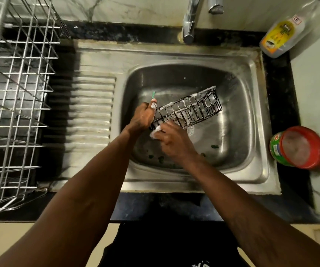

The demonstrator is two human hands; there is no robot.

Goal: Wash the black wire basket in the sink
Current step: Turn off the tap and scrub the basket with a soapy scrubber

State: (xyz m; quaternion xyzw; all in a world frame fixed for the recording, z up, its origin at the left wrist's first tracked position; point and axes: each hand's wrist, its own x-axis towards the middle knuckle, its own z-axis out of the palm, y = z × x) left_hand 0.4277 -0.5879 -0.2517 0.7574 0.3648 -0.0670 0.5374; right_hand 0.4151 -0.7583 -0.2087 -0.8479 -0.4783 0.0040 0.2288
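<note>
Across the middle of the black tabletop (282, 116) sits the steel sink (193, 54), with a wire dish rack (16, 93) at nine o'clock. Inside the basin lies the black wire basket (190, 108), foamy and tilted, its long axis running from eight o'clock to two o'clock. The left grip (142, 117) is curled round the basket's eight-o'clock end, holding it. The right grip (172, 141), at five o'clock of that end, pinches a soapy white scrub pad (156, 132) against the lower wires. From both grips the basket stretches toward two o'clock, so scrubbing strokes probably run that way, and the right grip is better placed to travel it.
</note>
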